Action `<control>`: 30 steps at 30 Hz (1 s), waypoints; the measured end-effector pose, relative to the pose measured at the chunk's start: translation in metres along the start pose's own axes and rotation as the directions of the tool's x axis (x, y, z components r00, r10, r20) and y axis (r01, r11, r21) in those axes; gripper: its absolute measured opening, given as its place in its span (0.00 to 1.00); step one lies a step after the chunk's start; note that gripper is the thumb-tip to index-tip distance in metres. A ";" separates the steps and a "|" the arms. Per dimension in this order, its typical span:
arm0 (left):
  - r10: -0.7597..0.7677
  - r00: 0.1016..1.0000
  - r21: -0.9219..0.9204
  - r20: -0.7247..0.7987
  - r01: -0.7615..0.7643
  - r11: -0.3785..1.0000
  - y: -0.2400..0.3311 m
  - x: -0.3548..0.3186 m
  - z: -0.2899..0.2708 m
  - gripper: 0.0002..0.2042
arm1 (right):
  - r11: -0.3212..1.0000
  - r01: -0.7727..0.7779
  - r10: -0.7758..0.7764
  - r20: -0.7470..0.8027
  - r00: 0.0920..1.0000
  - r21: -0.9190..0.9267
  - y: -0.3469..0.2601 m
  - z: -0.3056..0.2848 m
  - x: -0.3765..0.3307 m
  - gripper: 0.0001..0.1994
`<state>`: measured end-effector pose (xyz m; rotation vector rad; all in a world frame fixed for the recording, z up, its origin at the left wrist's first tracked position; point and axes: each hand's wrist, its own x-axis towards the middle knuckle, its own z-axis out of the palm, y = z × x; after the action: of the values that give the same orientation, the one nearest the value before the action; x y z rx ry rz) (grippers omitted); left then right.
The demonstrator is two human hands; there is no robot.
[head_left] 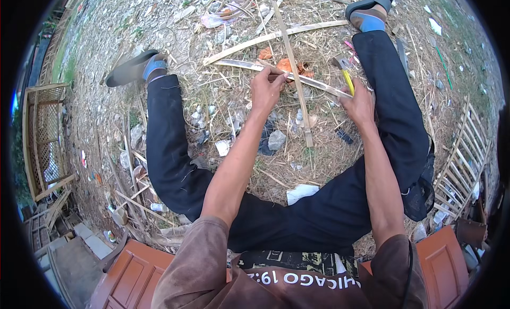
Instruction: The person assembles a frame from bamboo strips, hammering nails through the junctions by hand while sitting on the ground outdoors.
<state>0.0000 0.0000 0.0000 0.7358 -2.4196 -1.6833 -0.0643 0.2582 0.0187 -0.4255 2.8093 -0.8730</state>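
Two thin wooden strips cross in front of me. One long strip (319, 85) slants from upper left to lower right, and an upright slat (304, 107) crosses it near its middle. My left hand (265, 90) is closed on the slanting strip just left of the crossing, thumb and fingertips pinched together. Whether something small sits in that pinch, I cannot tell. In my right hand (360, 104), closed, is a hammer with a yellow handle (347, 80), its metal head pointing up and away. That hand also lies against the right end of the slanting strip.
Beyond the crossing lies another curved strip (276, 39), with orange crumpled plastic (287, 66) nearer. My stretched legs flank the work. A slatted wooden frame (463, 157) lies at the right, a lattice panel (47, 139) at the left. Stones (276, 140) and litter cover the straw-strewn ground.
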 end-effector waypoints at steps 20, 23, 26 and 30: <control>0.037 0.976 -0.344 -0.215 -0.111 0.932 -0.033 0.016 0.004 0.09 | 0.910 -0.170 0.153 0.074 0.985 0.378 -0.074 0.039 -0.057 0.15; -0.011 0.982 -0.347 -0.187 -0.055 0.936 -0.025 0.012 0.003 0.09 | 0.804 -0.247 0.227 0.105 0.968 0.541 -0.076 0.038 -0.055 0.14; -0.024 0.985 -0.307 -0.173 -0.031 0.951 -0.022 0.011 0.001 0.08 | 0.732 -0.263 0.192 0.180 0.965 0.629 -0.073 0.061 -0.058 0.14; 0.076 0.972 -0.277 -0.220 -0.137 0.951 -0.026 0.015 0.005 0.10 | 0.768 -0.288 0.241 0.159 0.957 0.572 -0.079 0.090 -0.070 0.15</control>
<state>-0.0065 -0.0093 -0.0285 0.6837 -1.9792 -1.7680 0.0408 0.1704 -0.0040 0.0386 2.2657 -1.5366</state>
